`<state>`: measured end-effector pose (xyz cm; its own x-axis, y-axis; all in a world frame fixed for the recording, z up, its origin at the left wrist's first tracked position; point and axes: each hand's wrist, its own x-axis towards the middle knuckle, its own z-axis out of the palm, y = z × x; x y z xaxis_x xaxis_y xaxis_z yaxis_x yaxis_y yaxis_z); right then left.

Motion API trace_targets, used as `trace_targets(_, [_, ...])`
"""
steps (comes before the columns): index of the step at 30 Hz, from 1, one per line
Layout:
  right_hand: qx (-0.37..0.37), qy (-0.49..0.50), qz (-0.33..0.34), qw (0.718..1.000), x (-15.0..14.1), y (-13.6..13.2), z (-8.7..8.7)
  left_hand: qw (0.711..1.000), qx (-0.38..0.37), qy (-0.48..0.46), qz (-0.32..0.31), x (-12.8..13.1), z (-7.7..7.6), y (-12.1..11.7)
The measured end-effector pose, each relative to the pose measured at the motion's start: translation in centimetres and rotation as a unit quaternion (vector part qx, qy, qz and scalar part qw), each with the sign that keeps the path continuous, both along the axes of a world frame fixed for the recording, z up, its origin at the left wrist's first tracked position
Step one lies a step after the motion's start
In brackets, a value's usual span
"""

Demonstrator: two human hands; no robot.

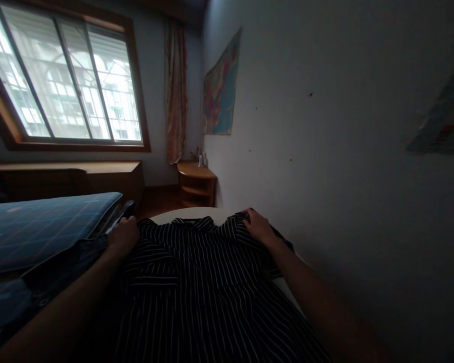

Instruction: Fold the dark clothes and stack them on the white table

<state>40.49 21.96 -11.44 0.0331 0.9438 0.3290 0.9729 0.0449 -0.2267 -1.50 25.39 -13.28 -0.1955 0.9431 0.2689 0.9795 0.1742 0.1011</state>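
A black shirt (215, 272) with thin white stripes lies spread out, collar at the far end, on a pale round-edged table (181, 214). My left hand (124, 234) is closed at the shirt's left shoulder, its fingers curled round the cloth edge. At the opposite shoulder, my right hand (258, 227) pinches the striped fabric between thumb and bent fingers. The left sleeve lies folded inward over the front. Dim light hides part of the cloth under both hands.
To the left is a bed with a blue checked mattress (49, 224), dark clothing (66, 264) lying beside it. A wall (344, 191) stands close on the right. A wooden corner shelf (196, 171) and a desk (113, 167) are farther back, below the window (68, 80).
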Motion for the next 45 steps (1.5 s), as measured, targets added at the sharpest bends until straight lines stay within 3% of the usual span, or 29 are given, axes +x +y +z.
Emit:
trace_targets(3, [-0.018, -0.031, 0.001, 0.999, 1.0, -1.2, -0.6, 0.999, 0.032, 0.019, -0.029, 2.0, 0.4, -1.0])
trace_targets(6, [-0.058, -0.054, -0.027, 0.996, 2.0, -3.1, -1.3, 0.993, 0.041, 0.02, -0.112, 6.2, -0.4, -2.5])
trace_targets(10, [-0.121, -0.062, -0.061, 0.989, 3.8, -5.3, -1.5, 0.969, -0.028, -0.039, -0.241, 12.0, -3.4, -6.0])
trace_targets(14, [-0.118, -0.047, -0.089, 0.988, 5.5, -5.8, -0.7, 0.93, -0.081, -0.012, -0.358, 14.9, -6.6, -10.0])
trace_targets(16, [-0.068, -0.01, -0.099, 0.993, 6.2, -5.4, -0.3, 0.93, -0.104, -0.001, -0.352, 15.0, -7.5, -11.2])
trace_targets(20, [0.121, 0.105, -0.052, 0.986, 6.7, -4.4, -0.2, 0.952, -0.115, 0.032, -0.283, 14.2, -7.8, -11.8])
trace_targets(23, [0.21, 0.113, 0.004, 0.971, 5.8, -4.8, -1.1, 0.96, -0.113, 0.073, -0.244, 13.7, -7.4, -11.8])
trace_targets(26, [0.24, 0.088, 0.068, 0.964, 3.6, -7.1, -3.0, 0.961, -0.136, 0.081, -0.228, 13.8, -7.0, -11.7])
trace_targets(30, [0.141, 0.07, 0.218, 0.963, 0.4, -12.2, -6.7, 0.961, -0.113, 0.051, -0.247, 14.3, -6.8, -11.4])
trace_targets(33, [0.031, 0.059, 0.269, 0.961, -0.5, -15.9, -8.8, 0.959, -0.057, 0.03, -0.277, 14.8, -6.9, -11.2])
trace_targets(39, [-0.097, 0.065, 0.172, 0.978, 0.6, -20.4, -9.5, 0.928, -0.043, -0.006, -0.371, 16.3, -7.9, -12.2])
trace_targets(45, [-0.087, 0.035, 0.044, 0.995, 1.4, -22.1, -10.9, 0.87, -0.067, -0.027, -0.487, 16.9, -8.8, -15.5])
